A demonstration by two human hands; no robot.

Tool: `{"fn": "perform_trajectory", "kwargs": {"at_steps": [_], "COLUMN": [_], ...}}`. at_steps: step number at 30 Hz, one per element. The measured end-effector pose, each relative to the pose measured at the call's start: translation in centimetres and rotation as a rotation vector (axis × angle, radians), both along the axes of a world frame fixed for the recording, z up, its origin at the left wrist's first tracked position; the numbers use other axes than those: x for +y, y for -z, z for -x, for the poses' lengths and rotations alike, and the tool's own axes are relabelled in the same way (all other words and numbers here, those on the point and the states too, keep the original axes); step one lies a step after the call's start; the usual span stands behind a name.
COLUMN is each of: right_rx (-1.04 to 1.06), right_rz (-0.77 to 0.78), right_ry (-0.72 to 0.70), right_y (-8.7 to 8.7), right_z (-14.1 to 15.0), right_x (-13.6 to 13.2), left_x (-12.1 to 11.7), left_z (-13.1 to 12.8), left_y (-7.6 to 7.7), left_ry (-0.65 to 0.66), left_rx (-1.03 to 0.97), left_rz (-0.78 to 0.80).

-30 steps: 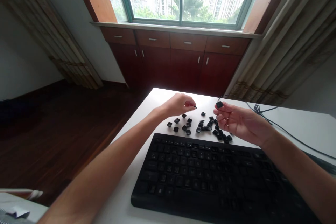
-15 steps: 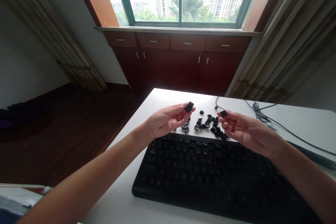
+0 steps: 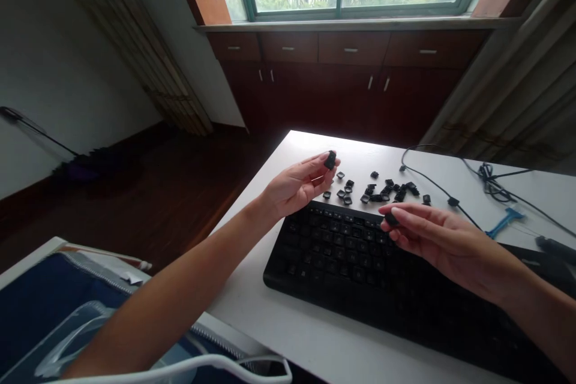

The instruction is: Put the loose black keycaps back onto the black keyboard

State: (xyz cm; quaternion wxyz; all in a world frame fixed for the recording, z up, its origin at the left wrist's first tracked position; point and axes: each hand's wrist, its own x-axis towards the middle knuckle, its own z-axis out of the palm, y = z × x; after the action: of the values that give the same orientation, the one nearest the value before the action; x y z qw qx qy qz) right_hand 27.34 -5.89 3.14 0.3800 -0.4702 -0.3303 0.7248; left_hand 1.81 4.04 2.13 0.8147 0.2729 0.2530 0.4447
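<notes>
My left hand [image 3: 302,183] pinches a small black keycap [image 3: 330,159] between thumb and fingers, held above the far left edge of the keyboard. Another black keycap [image 3: 391,218] is gripped between the thumb and fingers of my right hand [image 3: 443,240], over the keyboard's upper middle. The black keyboard [image 3: 324,288] lies on the white table, its right part darkened and partly covered by my right arm. Several loose keycaps [image 3: 386,192] are scattered on the table behind it, some on their sides or upside down.
On the white table [image 3: 310,143] a black cable [image 3: 495,183] lies coiled at the right, near a blue tool [image 3: 506,222]. At lower left stands a white-framed holder with dark blue fabric [image 3: 40,288]. Wooden cabinets [image 3: 315,84] line the wall under the window.
The view has turned left and down. My right hand has come nearer, down over the keyboard, with its keycap. My left hand still holds its keycap, now tilted more upright.
</notes>
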Motion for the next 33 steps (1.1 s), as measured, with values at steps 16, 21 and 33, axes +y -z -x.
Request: {"fn": "perform_trajectory", "kwargs": {"at_steps": [16,21,33], "right_rx": [-0.133,-0.412,-0.865], "right_rz": [-0.071,-0.296,-1.033], "right_ry": [-0.047,-0.189,-0.296], "right_y": [0.7,0.7,2.2], "right_z": [2.6,4.2,10.4], "right_x": [-0.6,-1.3,-1.8], "left_x": [-1.5,-1.5,-1.0], "left_z": [-0.4,-0.4,-0.2], "left_y": [0.6,0.5,0.5], "left_ry": [0.125,0.119,0.062], "left_rx": [0.042,0.039,0.02], "left_rz": [-0.08,-0.093,-0.08]}}
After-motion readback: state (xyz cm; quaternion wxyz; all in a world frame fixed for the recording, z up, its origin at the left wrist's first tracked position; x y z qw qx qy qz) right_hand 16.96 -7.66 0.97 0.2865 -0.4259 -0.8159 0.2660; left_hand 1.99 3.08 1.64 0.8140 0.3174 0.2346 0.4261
